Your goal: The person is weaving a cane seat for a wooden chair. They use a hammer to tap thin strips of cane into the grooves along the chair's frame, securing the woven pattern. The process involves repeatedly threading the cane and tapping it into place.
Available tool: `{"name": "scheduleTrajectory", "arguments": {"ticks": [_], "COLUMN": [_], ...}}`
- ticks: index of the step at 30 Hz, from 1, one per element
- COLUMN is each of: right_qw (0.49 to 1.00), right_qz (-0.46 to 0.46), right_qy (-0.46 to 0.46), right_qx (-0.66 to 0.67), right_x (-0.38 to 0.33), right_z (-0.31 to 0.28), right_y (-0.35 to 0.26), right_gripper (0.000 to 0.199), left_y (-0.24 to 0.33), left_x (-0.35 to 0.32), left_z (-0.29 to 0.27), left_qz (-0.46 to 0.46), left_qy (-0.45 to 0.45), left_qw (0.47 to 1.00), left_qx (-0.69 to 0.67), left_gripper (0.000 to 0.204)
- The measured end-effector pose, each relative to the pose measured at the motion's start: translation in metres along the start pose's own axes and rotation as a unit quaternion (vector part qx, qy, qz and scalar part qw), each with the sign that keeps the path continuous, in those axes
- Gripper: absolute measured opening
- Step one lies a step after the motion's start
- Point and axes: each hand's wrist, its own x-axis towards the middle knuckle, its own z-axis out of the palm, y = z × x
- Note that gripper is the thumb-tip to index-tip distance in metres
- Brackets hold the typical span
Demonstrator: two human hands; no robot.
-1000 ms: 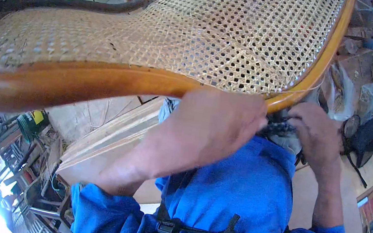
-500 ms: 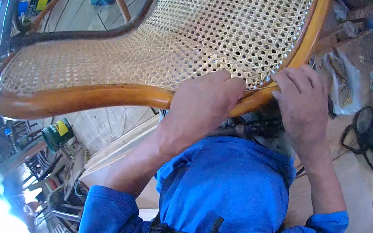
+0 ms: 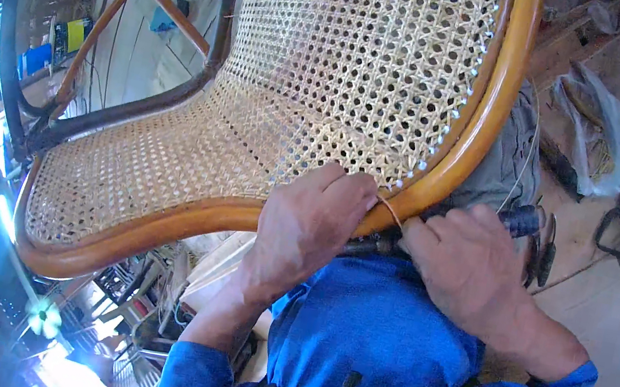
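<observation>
Workshop floor [image 3: 580, 307], hands pinching cane strand [image 3: 389, 207]

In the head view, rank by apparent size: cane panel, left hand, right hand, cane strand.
1. cane panel
2. left hand and right hand: look alike, unranked
3. cane strand, between the hands

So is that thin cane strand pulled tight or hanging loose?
Tight, it seems: the strand runs straight over the chair frame between the left hand and right hand.
</observation>
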Motion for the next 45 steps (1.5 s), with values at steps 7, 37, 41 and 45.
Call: {"name": "scheduleTrajectory", "arguments": {"ticks": [7,37,41,45], "right_qw": [0.996,0.995,0.983,0.993], "right_qz": [-0.039,-0.078,-0.109,-0.021], "right_qy": [-0.045,0.019,0.147,-0.081], "right_qx": [0.073,-0.064,-0.006,0.085], "right_x": [0.002,0.067,0.054,0.002], "right_z": [-0.004,-0.050,-0.062,-0.026], "right_y": [0.003,0.048,0.017,-0.014], "right_gripper": [0.007,0.008,0.015,0.026], "left_y": [0.000,-0.002,-0.005,-0.009], "left_x": [0.000,0.006,0.001,0.000], "left_z": [0.004,0.002,0.006,0.007], "left_qz": [-0.025,0.022,-0.009,-0.043], "left_qy": [-0.013,-0.025,-0.013,-0.026], "left_qw": [1.000,0.999,0.999,0.996], "left_qx": [-0.011,-0.032,-0.029,-0.077], "left_gripper": [0.010,0.004,0.009,0.014]}}
